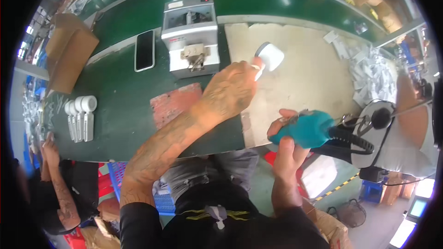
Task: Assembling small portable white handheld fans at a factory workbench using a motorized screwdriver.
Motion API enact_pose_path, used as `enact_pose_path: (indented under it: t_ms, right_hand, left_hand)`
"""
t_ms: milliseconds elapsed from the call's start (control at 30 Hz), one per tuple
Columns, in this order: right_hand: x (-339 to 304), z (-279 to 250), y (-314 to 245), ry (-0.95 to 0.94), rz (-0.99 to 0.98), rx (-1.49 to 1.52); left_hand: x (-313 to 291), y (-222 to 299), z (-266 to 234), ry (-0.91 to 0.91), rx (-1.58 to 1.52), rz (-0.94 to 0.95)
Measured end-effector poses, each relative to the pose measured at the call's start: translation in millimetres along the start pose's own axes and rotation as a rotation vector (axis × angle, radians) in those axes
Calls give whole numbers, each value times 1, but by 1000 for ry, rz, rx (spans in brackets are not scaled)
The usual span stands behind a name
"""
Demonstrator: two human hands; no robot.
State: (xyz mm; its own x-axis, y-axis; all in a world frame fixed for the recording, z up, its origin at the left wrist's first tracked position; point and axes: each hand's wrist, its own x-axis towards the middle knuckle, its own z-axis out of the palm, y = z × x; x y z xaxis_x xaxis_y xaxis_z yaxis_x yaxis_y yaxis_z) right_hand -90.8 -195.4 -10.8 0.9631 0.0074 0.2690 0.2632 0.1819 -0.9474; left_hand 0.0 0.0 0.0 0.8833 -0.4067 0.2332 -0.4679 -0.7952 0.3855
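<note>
My left hand (pixel 230 85) reaches over a sheet of cardboard (pixel 304 83), its fingers closed around the thin end of a white part with a rounded, square-looking head (pixel 272 57) and a dark rim. Nearer to me on the right, my right hand (pixel 287 150) is wrapped around a teal electric screwdriver (pixel 307 128) with a black cord; its tip is not visible. Behind my left hand stands a silver screw feeder (pixel 194 60). Under my left forearm lies a worn reddish pad (pixel 173 103).
On the left are a phone (pixel 145 51), a cardboard box (pixel 71 48) and a row of white round-headed parts (pixel 83 117). White pieces (pixel 371 74) are heaped at the right. A green conveyor (pixel 258 0) runs behind. People sit on both sides, one's hand (pixel 50 152) at far left.
</note>
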Motion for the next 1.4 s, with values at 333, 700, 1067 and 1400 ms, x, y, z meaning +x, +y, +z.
enact_pose_path:
  t_ms: [333,700,1067,1400]
  right_hand:
    - [1,56,8,-238,25,55]
    - [34,108,-12,-292,38,167]
    - [142,196,31,-236,-259,35]
    - [139,198,40,-247,-228,-60]
  left_hand:
    - [-129,-30,-34,306,-220,-260]
    - [-137,-51,-38,349,-282,-224]
    - [-134,-75,-33,307,-280,-222]
    - [-131,-78,-30,376,-255,-173]
